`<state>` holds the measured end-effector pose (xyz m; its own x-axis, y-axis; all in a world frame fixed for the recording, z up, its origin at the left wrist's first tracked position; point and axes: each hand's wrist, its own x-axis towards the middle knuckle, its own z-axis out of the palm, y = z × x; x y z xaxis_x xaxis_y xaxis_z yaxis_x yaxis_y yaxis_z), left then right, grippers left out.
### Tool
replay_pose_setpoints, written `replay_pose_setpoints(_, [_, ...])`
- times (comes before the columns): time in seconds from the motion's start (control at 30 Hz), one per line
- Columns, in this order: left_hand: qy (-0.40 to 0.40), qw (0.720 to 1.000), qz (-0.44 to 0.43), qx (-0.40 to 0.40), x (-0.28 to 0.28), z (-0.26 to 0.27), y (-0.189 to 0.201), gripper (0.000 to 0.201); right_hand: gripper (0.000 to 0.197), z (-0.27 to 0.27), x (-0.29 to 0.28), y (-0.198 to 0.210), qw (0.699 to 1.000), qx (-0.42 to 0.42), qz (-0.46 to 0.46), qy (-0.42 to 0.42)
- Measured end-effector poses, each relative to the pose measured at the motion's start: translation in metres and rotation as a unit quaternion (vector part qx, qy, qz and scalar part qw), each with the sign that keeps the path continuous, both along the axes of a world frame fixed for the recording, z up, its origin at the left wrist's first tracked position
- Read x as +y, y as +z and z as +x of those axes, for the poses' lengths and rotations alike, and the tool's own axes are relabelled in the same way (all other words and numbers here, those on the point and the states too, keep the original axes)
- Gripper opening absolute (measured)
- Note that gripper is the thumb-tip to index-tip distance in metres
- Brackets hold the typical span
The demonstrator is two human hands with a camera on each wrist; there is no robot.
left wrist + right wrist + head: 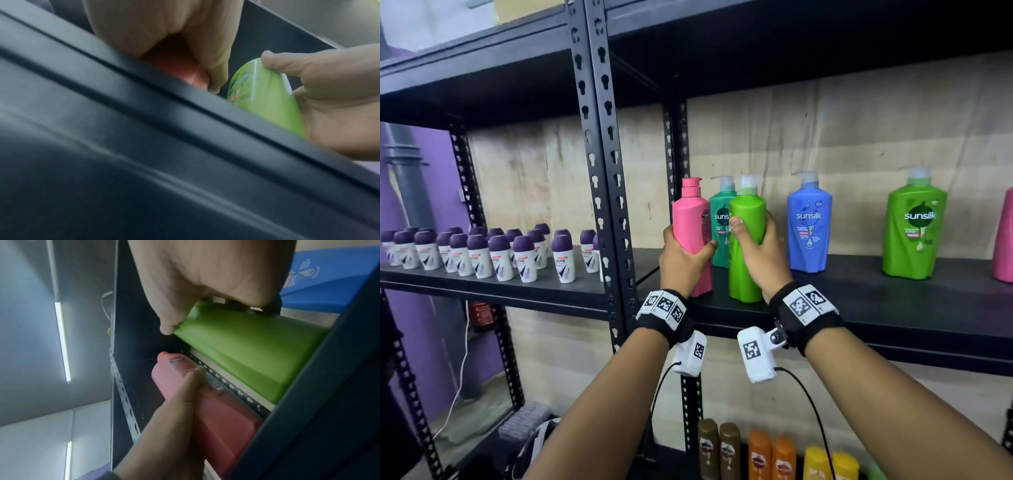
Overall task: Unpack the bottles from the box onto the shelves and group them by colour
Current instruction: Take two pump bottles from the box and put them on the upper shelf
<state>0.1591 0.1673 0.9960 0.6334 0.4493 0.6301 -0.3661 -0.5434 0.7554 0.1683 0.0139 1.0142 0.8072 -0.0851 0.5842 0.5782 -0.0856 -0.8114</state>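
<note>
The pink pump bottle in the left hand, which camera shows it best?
The head view: the whole pink pump bottle stands upright on the shelf, gripped by the left hand. The right wrist view shows its side and back label from below. The left wrist view shows only a sliver under the fingers.

Both forearms reach forward to the shelf (859, 301), wrists strapped. The left hand (681, 257) grips the pink bottle (691, 219), fingers curled round it; beside it the right hand (760, 253) grips the green bottle (748, 212).
</note>
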Motion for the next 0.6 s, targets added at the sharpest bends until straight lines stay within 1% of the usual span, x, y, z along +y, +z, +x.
replay_pose_setpoints(0.17, [-0.004,1.000,-0.012,0.015,0.001,0.007,0.001,0.075,0.066,0.011,0.005,0.001,1.000,0.025,-0.014,-0.005])
replay_pose_setpoints(0.37, [-0.014,0.999,-0.022,0.023,-0.004,-0.001,-0.006,0.079,0.066,0.002,0.005,-0.003,1.000,0.027,0.006,-0.001])
replay_pose_setpoints(0.5, [-0.009,0.999,0.006,0.051,-0.004,-0.013,-0.011,0.081,0.070,-0.009,-0.001,-0.013,0.999,0.039,-0.030,-0.010])
replay_pose_setpoints(0.6, [0.000,0.997,0.038,0.064,-0.002,-0.024,-0.020,0.074,0.070,-0.018,-0.005,-0.023,0.998,0.039,-0.054,-0.009])
